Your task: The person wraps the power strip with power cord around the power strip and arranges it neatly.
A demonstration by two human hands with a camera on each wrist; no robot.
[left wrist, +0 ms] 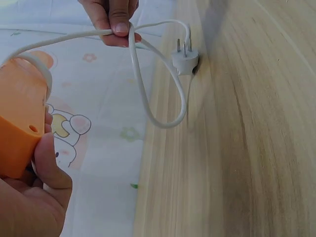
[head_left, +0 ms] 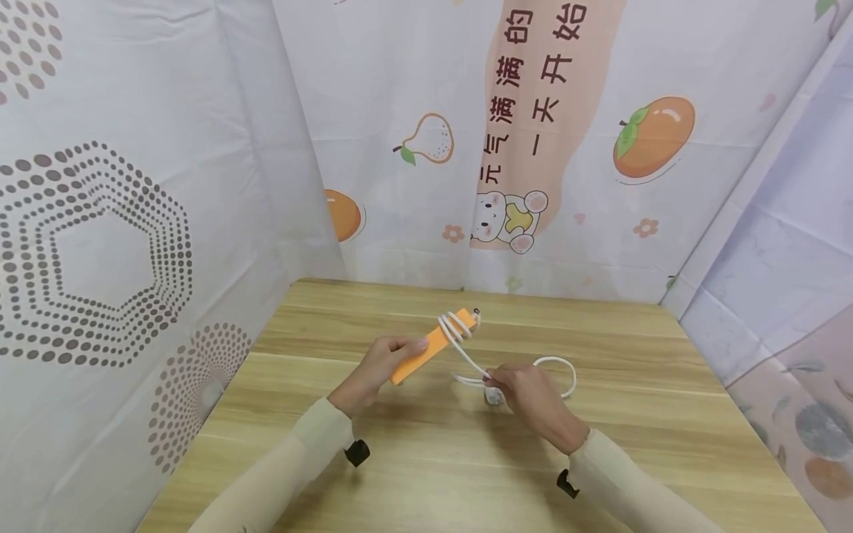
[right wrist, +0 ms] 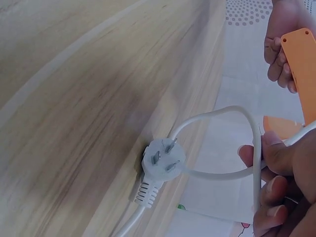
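Observation:
My left hand (head_left: pixel 378 367) grips the near end of an orange power strip (head_left: pixel 412 365), held at a slant above the table. White cord (head_left: pixel 471 360) winds a few turns round the strip's far end, then runs taut to my right hand (head_left: pixel 535 400). There the thumb and fingers pinch the cord, as the left wrist view shows. A loose loop hangs below the pinch. The white three-pin plug (right wrist: pixel 165 160) lies by the right hand, its pins facing up off the wood.
A wood-grain table (head_left: pixel 426 474) stretches under both hands. Behind it hangs a white printed curtain (head_left: pixel 393 89) with fruit, a bear and writing, and more curtains close off the left and right sides. A dark band piece (head_left: pixel 357 452) sits at the left wrist.

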